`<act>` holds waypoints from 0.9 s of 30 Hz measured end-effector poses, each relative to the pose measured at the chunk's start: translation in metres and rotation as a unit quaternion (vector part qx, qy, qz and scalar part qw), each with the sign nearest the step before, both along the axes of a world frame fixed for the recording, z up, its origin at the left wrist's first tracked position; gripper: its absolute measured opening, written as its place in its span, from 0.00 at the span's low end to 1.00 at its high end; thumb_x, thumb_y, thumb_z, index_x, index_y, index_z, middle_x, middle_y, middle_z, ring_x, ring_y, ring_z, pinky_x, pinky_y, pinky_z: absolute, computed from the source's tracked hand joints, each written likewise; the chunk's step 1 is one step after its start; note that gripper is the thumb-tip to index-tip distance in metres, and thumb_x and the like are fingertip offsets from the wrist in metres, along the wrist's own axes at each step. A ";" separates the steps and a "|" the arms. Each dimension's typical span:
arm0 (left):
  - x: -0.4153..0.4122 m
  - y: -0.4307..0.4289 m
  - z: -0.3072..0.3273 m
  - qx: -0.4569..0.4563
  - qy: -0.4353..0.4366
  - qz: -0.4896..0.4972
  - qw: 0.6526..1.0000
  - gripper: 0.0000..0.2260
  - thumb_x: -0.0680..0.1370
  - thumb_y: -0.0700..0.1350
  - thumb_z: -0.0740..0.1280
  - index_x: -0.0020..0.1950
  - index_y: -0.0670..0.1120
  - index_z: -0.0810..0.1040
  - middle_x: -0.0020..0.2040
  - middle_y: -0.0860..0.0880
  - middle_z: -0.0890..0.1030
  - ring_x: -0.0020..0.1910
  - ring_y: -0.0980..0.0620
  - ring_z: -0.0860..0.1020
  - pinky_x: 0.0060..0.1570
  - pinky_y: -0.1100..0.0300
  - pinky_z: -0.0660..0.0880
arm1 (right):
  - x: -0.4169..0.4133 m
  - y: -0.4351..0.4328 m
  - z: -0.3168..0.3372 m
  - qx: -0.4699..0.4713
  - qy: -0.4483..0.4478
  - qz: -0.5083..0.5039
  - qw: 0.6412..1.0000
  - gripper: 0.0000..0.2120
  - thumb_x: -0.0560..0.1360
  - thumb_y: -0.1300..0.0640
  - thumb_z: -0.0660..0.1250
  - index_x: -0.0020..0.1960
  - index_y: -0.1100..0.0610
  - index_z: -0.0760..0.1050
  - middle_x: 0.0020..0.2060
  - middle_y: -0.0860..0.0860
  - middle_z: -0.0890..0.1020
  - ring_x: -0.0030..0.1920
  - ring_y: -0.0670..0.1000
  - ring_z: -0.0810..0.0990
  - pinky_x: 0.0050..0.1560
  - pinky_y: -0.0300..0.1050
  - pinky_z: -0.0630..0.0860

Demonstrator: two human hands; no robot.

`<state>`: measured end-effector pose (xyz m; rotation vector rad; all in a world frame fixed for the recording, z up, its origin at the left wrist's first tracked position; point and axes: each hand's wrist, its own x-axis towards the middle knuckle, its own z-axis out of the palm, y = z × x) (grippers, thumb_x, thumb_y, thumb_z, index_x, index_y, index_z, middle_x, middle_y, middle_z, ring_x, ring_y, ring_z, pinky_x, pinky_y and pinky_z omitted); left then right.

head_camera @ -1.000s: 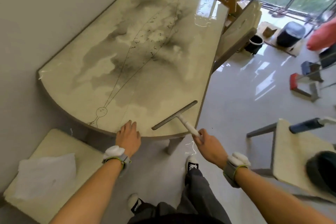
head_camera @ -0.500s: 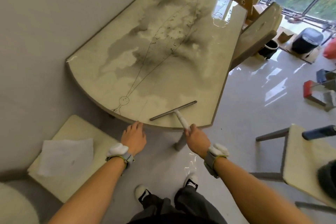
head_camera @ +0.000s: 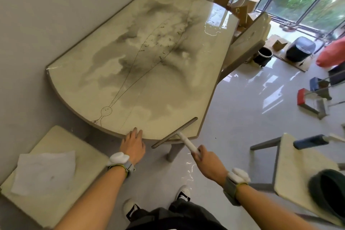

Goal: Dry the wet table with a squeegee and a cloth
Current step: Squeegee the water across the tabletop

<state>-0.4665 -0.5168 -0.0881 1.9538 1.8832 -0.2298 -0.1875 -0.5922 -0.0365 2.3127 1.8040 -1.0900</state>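
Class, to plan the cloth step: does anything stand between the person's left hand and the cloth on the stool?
Nothing visible does. The left hand touches the table edge; the cloth lies uncovered on the stool to its left, with only bare stool top between.

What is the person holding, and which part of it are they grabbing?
The right hand grips the squeegee by the end of its white handle. The left hand holds nothing; its straight fingers touch the table's near edge.
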 end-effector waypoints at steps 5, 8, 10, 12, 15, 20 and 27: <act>0.005 0.002 0.000 -0.017 0.025 0.031 0.999 0.24 0.82 0.49 0.54 0.78 0.47 0.56 0.79 0.48 0.56 0.75 0.46 0.58 0.70 0.51 0.60 | -0.020 0.029 -0.009 0.000 0.023 0.039 0.999 0.15 0.83 0.44 0.54 0.57 0.54 0.68 0.49 0.56 0.81 0.47 0.58 0.81 0.50 0.52 0.76; -0.013 0.002 0.007 -0.010 0.018 0.059 0.998 0.23 0.82 0.48 0.55 0.77 0.46 0.58 0.78 0.47 0.57 0.75 0.45 0.59 0.70 0.50 0.61 | -0.049 0.058 -0.007 0.005 0.027 0.060 0.998 0.16 0.83 0.45 0.54 0.57 0.58 0.67 0.50 0.59 0.81 0.47 0.60 0.81 0.46 0.52 0.76; -0.020 0.005 0.011 -0.012 0.003 0.056 0.998 0.23 0.82 0.48 0.55 0.77 0.46 0.59 0.78 0.47 0.56 0.75 0.45 0.58 0.70 0.49 0.60 | -0.063 0.076 -0.006 0.008 0.026 0.038 0.999 0.15 0.83 0.46 0.54 0.54 0.58 0.66 0.49 0.61 0.81 0.47 0.61 0.81 0.46 0.54 0.77; -0.033 0.014 0.014 -0.010 -0.011 0.055 0.998 0.23 0.82 0.48 0.55 0.77 0.47 0.58 0.79 0.47 0.55 0.76 0.45 0.57 0.71 0.49 0.59 | -0.080 0.096 -0.006 0.011 0.032 0.019 0.999 0.14 0.83 0.46 0.54 0.53 0.58 0.66 0.51 0.62 0.81 0.48 0.63 0.81 0.45 0.52 0.75; -0.064 0.037 0.013 -0.009 -0.016 0.011 1.000 0.23 0.83 0.49 0.54 0.78 0.46 0.57 0.79 0.47 0.54 0.76 0.44 0.56 0.71 0.50 0.59 | -0.108 0.119 -0.004 0.007 0.024 -0.015 1.000 0.17 0.83 0.46 0.54 0.57 0.61 0.68 0.52 0.63 0.81 0.50 0.64 0.80 0.43 0.50 0.71; -0.079 0.059 0.005 0.017 -0.010 -0.059 0.998 0.25 0.82 0.49 0.55 0.79 0.49 0.55 0.79 0.46 0.51 0.77 0.44 0.54 0.71 0.49 0.60 | -0.106 0.092 0.015 0.038 0.046 -0.101 0.993 0.18 0.82 0.41 0.55 0.54 0.55 0.68 0.44 0.55 0.81 0.42 0.56 0.80 0.46 0.54 0.78; -0.096 0.067 -0.029 0.028 -0.012 -0.152 0.988 0.24 0.81 0.50 0.60 0.76 0.49 0.63 0.77 0.43 0.61 0.75 0.41 0.60 0.69 0.44 0.61 | -0.129 -0.024 0.001 -0.004 0.040 -0.192 0.981 0.15 0.80 0.37 0.56 0.56 0.48 0.69 0.42 0.51 0.81 0.40 0.52 0.80 0.46 0.53 0.80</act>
